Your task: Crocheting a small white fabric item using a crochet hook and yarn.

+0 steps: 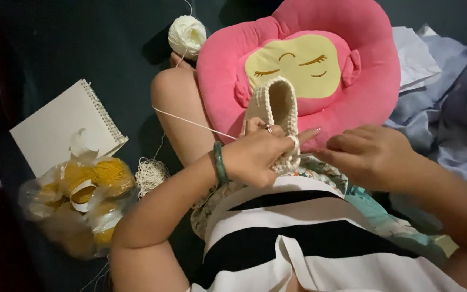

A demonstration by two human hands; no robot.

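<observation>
Over a pink cushion (298, 65) on my lap, my left hand (255, 157) clamps the cream slipper (274, 105), yarn (190, 121) taut from the ball (187, 33); my right hand (371, 154) pinches at its edge.

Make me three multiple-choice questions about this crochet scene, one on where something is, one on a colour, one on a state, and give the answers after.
1. Where does the ball of cream yarn lie?
A. on the pink cushion
B. on the dark floor beyond the knee
C. in the plastic bag

2. What colour is the yarn in the clear plastic bag?
A. yellow
B. blue
C. red

3. How is the cream crochet piece held?
A. lying loose on the notepad
B. in the grip of the left hand
C. hanging from the cushion

Answers: B, it sits by the pink cushion, not on it; A, yellow skeins show through; B, the left fingers close on its lower end, the right hand beside.
</observation>
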